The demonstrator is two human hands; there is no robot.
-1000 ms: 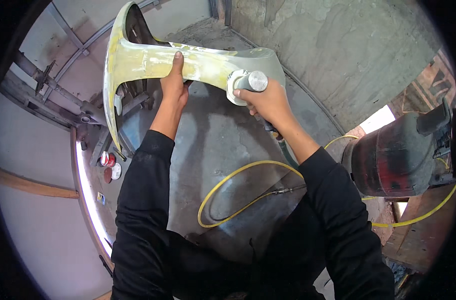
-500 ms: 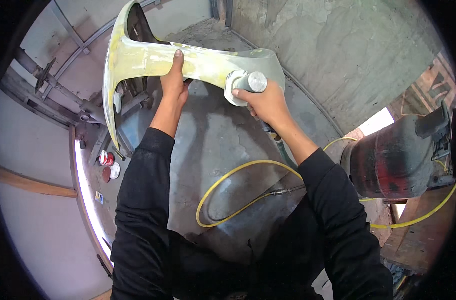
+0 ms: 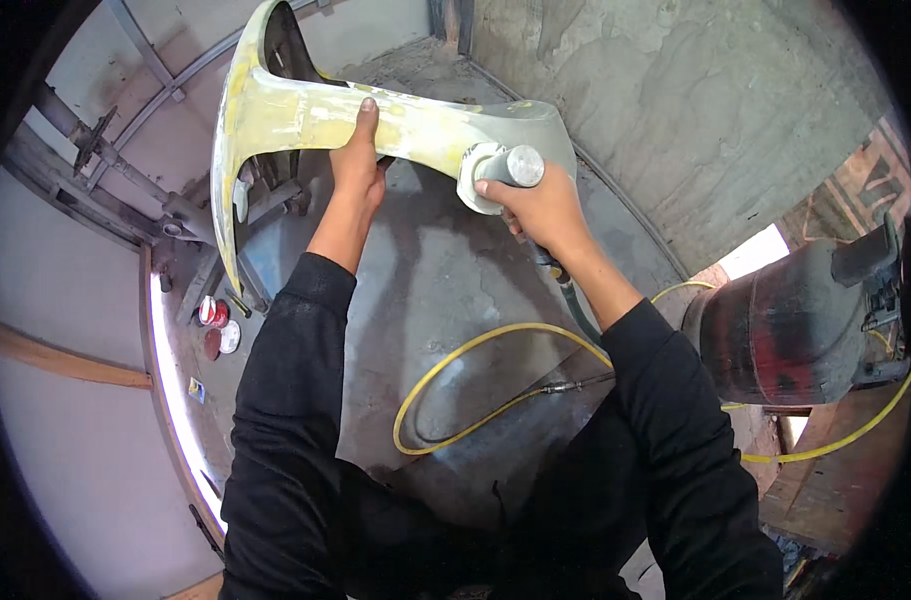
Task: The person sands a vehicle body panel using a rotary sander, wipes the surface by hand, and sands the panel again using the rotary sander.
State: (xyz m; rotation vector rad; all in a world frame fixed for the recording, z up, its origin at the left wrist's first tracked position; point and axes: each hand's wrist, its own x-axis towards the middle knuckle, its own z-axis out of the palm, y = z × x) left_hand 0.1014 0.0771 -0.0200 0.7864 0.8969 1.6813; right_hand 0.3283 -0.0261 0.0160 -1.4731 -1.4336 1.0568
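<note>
L hand (image 3: 358, 170) grasped yellow-white panel (image 3: 420, 125) approx 11 o'clock; R hand (image 3: 543, 208) clenched air tool (image 3: 510, 168) approx 1 o'clock, its white disc (image 3: 467, 188) at the panel's lower edge; little chg vs a sec ago, so prob same spot was being worked.

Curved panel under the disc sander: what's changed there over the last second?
Nothing was taken hold of or let go; the whole view shifts slightly, which looks like camera motion. The left hand still holds the curved panel, and the right hand still grips the disc sander at its lower edge. The yellow hose stays looped on the floor.
</note>
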